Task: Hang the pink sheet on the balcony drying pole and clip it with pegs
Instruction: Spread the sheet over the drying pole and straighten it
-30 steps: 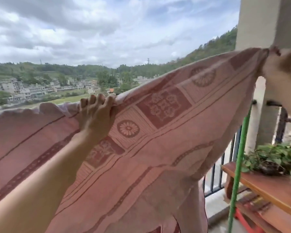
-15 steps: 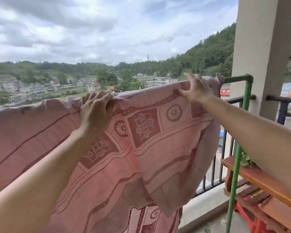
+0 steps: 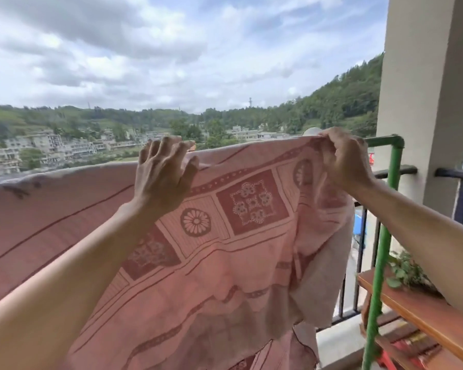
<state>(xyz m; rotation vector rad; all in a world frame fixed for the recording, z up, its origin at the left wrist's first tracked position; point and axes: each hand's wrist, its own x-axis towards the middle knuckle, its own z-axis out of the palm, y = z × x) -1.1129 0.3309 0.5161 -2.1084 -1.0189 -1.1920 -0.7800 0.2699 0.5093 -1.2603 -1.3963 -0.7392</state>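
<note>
My right grip (image 3: 344, 162) is clenched on the top edge of the pink sheet (image 3: 238, 263), pinching a bunched fold near its end corner. My left grip (image 3: 163, 177) is released, with its fingers spread flat over the sheet's top fold, pressing it down.

The sheet is draped over the green drying pole (image 3: 382, 141). The pole's bare end shows just beyond the right grip, where it bends down into an upright post (image 3: 394, 166). Under the cloth the pole is hidden.

Between the two grips the top edge runs fairly taut. Past the left grip it carries on out of view.

Below the grips the cloth hangs in soft folds. It is salmon pink with darker red bands, flower rosettes and square medallions. Its corner is crumpled under the right grip.

I judge this to be the spreading step: the sheet is hung but not yet clipped, and no pegs are in view. Next I would need to draw the corner out toward the pole's end, smooth it, then fetch pegs.
</note>
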